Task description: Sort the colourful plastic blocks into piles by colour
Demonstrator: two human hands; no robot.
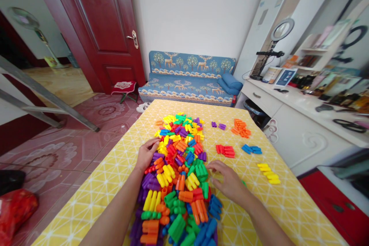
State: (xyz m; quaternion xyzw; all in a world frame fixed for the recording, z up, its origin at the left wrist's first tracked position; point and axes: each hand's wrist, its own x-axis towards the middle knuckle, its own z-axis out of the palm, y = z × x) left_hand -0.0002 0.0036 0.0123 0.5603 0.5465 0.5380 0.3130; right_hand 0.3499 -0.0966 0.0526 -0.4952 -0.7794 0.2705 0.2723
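Because the loose block pile (180,181) lies between the left hand (146,155), whose grip I cannot tell, and the right hand (227,180), thumb and fingers parted, a sideways brush by either could send pieces sliding across the bench (106,180).

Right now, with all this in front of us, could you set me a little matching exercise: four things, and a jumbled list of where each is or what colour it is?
Things
1. Left hand
2. Sofa
3. Right hand
4. Door

Places and colours
A. Dark red, with a metal handle
B. Beside the right side of the block pile
C. Blue, patterned with deer and trees
D. At the left edge of the block pile

Right pairs
1-D, 2-C, 3-B, 4-A
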